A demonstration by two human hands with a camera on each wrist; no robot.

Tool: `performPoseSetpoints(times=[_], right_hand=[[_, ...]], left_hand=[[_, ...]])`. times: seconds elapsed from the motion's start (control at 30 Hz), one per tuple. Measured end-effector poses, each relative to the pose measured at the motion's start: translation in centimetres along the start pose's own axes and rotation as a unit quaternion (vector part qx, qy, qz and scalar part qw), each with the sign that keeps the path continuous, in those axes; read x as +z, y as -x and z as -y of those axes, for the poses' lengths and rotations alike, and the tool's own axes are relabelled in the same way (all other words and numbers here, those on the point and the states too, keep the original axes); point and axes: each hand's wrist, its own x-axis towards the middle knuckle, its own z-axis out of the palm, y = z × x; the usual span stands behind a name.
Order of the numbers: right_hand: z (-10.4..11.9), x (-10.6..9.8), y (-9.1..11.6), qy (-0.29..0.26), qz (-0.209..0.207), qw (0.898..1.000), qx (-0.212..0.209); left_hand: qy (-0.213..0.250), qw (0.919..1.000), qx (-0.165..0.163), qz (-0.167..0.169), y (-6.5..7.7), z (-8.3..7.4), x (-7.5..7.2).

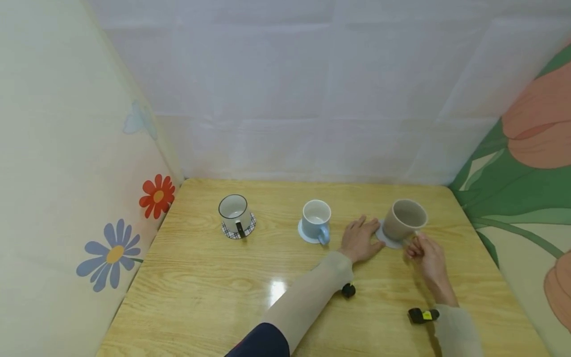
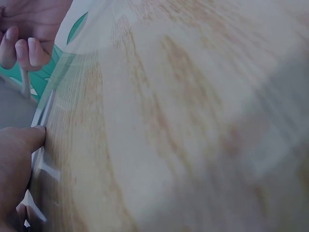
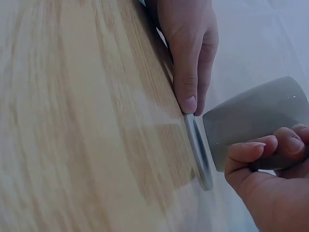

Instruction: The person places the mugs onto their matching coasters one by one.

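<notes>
My right hand point(image 1: 430, 260) grips the handle of a grey mug point(image 1: 396, 227). In the right wrist view the mug's base stands slightly off a round grey coaster point(image 3: 199, 157), with a gap showing between them. Flat on the wooden table, my left hand point(image 1: 359, 243) has its thumb and fingertips at the coaster's left edge, fingers mostly straight. The left wrist view catches only part of that hand, with curled fingers of the right hand at the mug handle above it.
Left of my left hand, a light blue and white cup point(image 1: 315, 218) stands on a pale coaster point(image 1: 305, 233). Farther left, a white mug point(image 1: 234, 213) with a black rim and handle sits on a checked coaster point(image 1: 251, 228). A white sheet point(image 1: 290, 99) hangs behind the table point(image 1: 200, 297).
</notes>
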Motion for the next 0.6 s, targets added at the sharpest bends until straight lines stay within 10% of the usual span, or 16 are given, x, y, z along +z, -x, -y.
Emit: performPoseSetpoints(times=[0.6], right_hand=[[-0.66,0.24,0.41,-0.032,-0.003,0.999,0.011]], left_hand=[[0.000,0.9999,0.006,-0.014,-0.44,0.40,1.03]])
